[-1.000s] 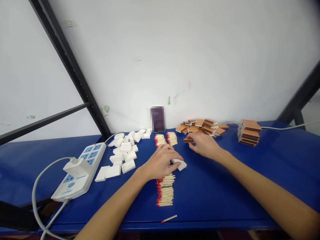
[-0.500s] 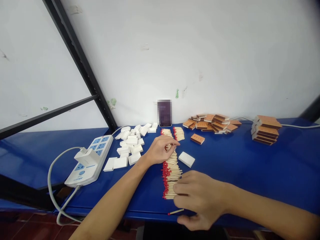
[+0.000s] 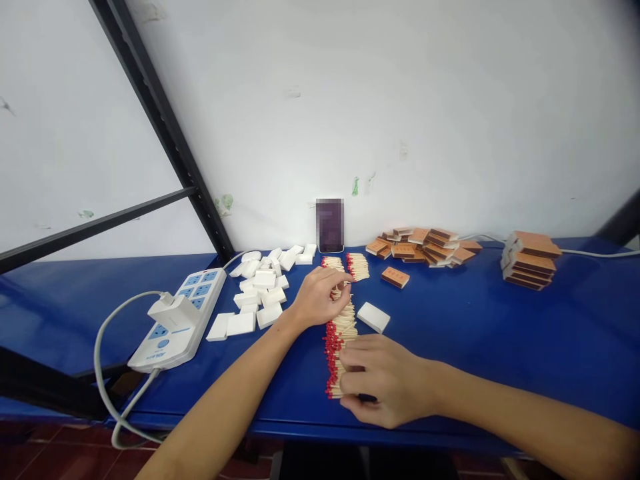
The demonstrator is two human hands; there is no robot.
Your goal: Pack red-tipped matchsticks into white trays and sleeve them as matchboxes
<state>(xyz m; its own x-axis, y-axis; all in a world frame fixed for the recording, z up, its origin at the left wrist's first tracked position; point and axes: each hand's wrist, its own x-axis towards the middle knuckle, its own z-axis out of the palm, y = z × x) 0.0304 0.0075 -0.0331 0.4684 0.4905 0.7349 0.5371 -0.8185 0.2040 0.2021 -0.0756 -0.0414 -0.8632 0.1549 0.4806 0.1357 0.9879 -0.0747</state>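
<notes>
A long row of red-tipped matches [image 3: 346, 325] lies on the blue table. My left hand [image 3: 323, 295] rests over the upper part of this row, thumb and forefinger closed in a pinch; whatever is between them cannot be made out. Over the near end, my right hand [image 3: 385, 380] is curled, its fingertips at the matches and its thumb tucked below. What its fingers hold, if anything, is hidden. A white matchbox tray [image 3: 374, 318], blank side up, lies just beyond my right hand. Beyond my left hand's fingertips is a smaller bunch of matches [image 3: 357, 267].
White matchbox trays [image 3: 265, 280] lie scattered left, beside a power strip [image 3: 200, 327] with a plugged-in charger [image 3: 175, 312]. Orange matchbox sleeves [image 3: 430, 247] are heaped at the back; one sleeve [image 3: 395, 277] lies apart. A matchbox stack [image 3: 531, 260] stands right. A phone [image 3: 330, 225] leans on the wall.
My right hand has moved slightly up and left, over the near end of the match row. The single match by the table's front edge no longer shows there. My left hand stays nearly in place.
</notes>
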